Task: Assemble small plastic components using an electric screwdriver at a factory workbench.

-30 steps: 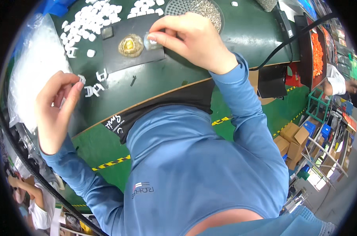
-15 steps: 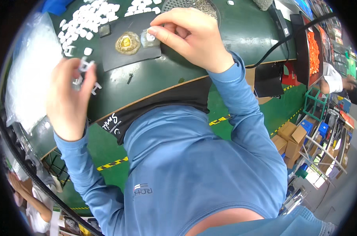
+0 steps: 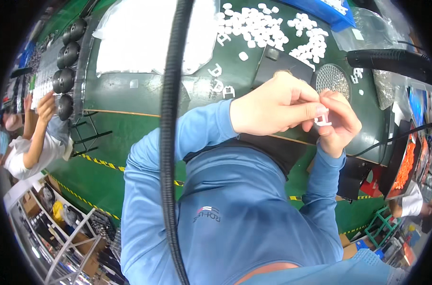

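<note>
Clip (image 3: 323,119), wht, approx. H-shaped | pinched by L hand (image 3: 280,107) & R hand (image 3: 340,121), tog. | may be dropped if gripped off-ctr.

Your fingers (image 3: 311,112) partly hide a white bracket (image 3: 323,119), a black hose (image 3: 170,118) your left sleeve (image 3: 147,183). The top edge crops a blue bin (image 3: 338,20).
</note>
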A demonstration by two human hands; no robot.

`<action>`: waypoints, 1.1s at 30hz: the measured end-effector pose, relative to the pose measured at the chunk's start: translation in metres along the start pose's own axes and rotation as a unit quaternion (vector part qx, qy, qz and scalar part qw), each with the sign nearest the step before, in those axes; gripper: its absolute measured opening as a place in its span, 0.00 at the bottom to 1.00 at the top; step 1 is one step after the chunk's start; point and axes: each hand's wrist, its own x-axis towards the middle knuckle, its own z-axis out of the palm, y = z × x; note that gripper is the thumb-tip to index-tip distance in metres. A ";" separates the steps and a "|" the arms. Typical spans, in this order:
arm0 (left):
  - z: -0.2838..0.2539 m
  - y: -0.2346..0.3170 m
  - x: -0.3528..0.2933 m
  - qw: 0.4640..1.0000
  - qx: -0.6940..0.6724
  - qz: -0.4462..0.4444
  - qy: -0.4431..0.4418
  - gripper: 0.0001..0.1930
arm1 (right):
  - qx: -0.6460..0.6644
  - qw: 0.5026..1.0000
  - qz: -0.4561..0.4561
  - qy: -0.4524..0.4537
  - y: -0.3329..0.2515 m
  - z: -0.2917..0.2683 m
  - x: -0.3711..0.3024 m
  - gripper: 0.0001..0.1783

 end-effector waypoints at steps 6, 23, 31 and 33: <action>-0.009 0.003 0.012 0.989 0.122 0.064 0.049 0.16 | -0.195 0.977 -0.080 -0.023 -0.002 -0.007 0.011 0.27; -0.083 -0.002 0.020 0.851 0.367 0.195 0.321 0.14 | -0.264 0.960 -0.010 -0.093 0.025 -0.021 0.016 0.21; -0.044 -0.018 0.040 0.820 0.497 0.273 0.077 0.18 | -0.305 0.947 -0.011 -0.104 0.026 -0.022 0.013 0.20; -0.041 -0.023 0.045 0.794 0.530 0.290 0.066 0.20 | -0.308 0.945 -0.001 -0.109 0.028 -0.022 0.012 0.20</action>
